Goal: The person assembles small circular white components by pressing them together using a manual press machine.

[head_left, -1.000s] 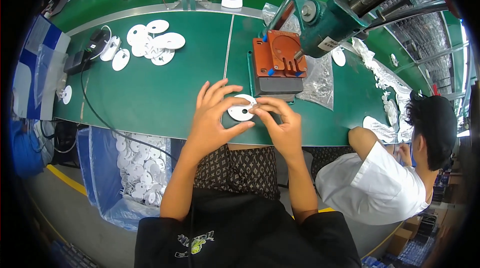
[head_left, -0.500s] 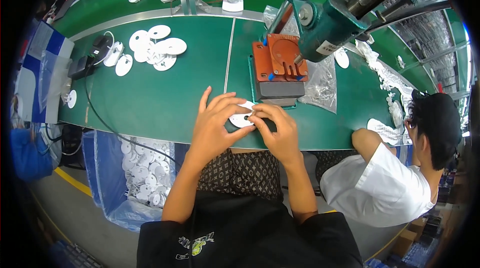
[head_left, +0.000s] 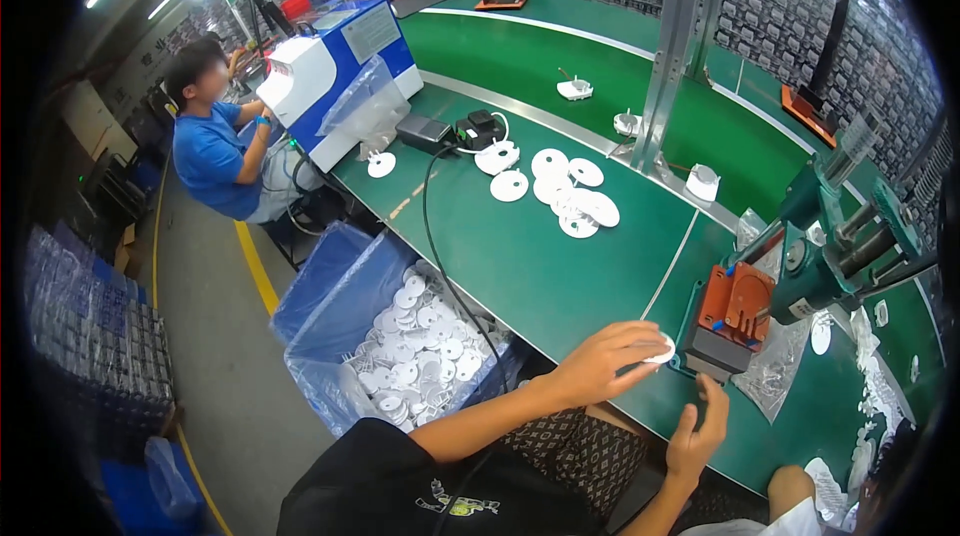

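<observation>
In my left hand [head_left: 608,361] is a white round plastic disc [head_left: 662,349], pinched at its edge near the front of the green table. Most of the disc lies behind my fingers. My right hand [head_left: 698,433] is apart from it, thumb and fingers spread and nothing between them. Just beyond both hands stands a green press [head_left: 830,261] with an orange fixture block [head_left: 722,301] on a dark base. Several similar white discs [head_left: 597,208] lie piled farther back on the table, left of the press.
Below the table's front edge, a blue-lined bin [head_left: 325,356] holds many white discs. A black cable [head_left: 428,226] hangs across the table edge. A blue-and-white machine [head_left: 345,71] stands at far left beside a seated person [head_left: 215,141]. Another person's arm [head_left: 790,491] is at lower right.
The view has swung left, bringing the bin and the seated person in blue into sight. My right hand has let go of the disc and moved away; my left hand keeps it.
</observation>
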Tool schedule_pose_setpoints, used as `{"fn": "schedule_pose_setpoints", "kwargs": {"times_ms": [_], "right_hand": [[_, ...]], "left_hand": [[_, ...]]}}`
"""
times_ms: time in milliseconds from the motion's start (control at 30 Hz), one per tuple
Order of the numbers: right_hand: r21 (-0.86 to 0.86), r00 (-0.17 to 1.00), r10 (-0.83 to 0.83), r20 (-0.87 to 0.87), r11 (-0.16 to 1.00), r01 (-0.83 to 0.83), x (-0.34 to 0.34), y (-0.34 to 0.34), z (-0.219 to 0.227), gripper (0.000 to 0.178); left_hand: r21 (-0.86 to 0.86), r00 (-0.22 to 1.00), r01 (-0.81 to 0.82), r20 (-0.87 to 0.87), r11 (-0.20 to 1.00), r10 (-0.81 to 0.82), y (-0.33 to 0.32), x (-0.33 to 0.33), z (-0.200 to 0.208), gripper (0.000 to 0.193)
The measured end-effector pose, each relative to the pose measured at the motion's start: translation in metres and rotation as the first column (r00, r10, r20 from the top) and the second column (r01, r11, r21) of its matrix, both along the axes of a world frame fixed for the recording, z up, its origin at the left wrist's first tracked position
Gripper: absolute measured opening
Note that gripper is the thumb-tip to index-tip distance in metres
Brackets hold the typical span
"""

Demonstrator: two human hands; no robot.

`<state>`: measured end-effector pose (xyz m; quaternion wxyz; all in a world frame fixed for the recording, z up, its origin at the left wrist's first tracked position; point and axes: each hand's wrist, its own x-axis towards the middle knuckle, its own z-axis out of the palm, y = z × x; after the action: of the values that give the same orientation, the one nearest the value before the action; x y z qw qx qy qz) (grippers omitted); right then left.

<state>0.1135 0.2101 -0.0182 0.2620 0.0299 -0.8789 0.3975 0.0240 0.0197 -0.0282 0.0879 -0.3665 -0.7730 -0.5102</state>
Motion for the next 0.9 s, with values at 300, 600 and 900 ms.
{"fn": "schedule_pose_setpoints", "kwargs": {"times_ms": [300, 600, 900], "right_hand": [[0.048, 0.980, -0.200, 0.017, 0.979, 0.199, -0.014, 0.011, -0.005, 0.014], [0.040, 0.977, -0.206, -0.050, 0.977, 0.208, -0.006, 0.015, -0.002, 0.013], [0.067, 0.980, -0.190, -0.055, 0.979, 0.193, -0.008, 0.008, -0.001, 0.014]], "left_hand": [[-0.051, 0.927, -0.007, -0.375, 0.999, -0.013, 0.041, -0.045, 0.063, 0.035], [-0.233, 0.895, -0.066, -0.445, 0.970, -0.046, 0.086, -0.061, 0.068, 0.033], [-0.225, 0.924, -0.044, -0.380, 0.973, -0.046, 0.086, -0.077, 0.073, 0.041]]}}
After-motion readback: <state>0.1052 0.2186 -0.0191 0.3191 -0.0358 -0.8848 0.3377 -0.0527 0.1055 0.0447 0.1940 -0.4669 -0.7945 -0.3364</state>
